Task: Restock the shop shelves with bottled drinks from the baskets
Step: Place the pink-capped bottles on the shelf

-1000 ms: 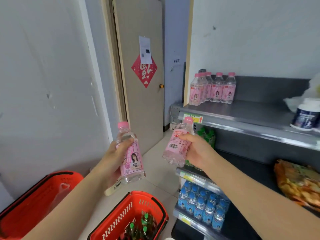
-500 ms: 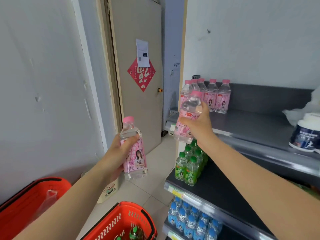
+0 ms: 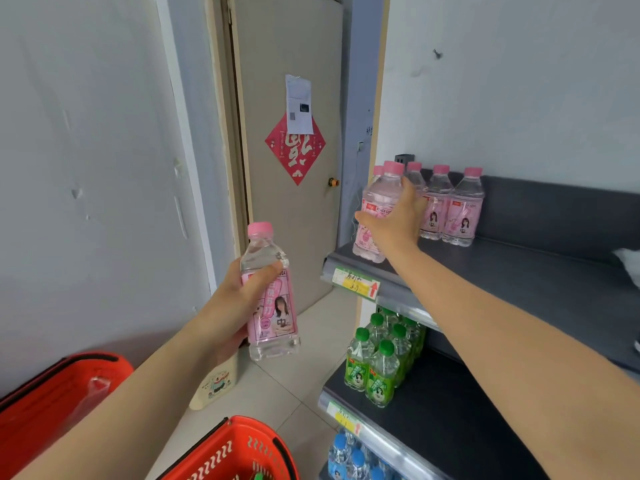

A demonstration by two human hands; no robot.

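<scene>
Grey top shelf [image 3: 502, 271] beside the door [image 3: 294, 237]. My right hand [image 3: 394, 221] wraps a pink bottle [image 3: 379, 199] at its left front corner, just beside the pink row [image 3: 450, 206]. Released there, I reckon it tips off the edge. My left hand [image 3: 235, 306] grips a second bottle [image 3: 273, 306], mid-air.

Left forearm angles up from the lower left, bare; the left grip [image 3: 235, 303] wraps thumb and fingers round a peach soda bottle [image 3: 273, 323]; right arm stretches forward, nearly straight; the right grip [image 3: 394, 225] clasps a second peach soda bottle [image 3: 381, 195].
</scene>
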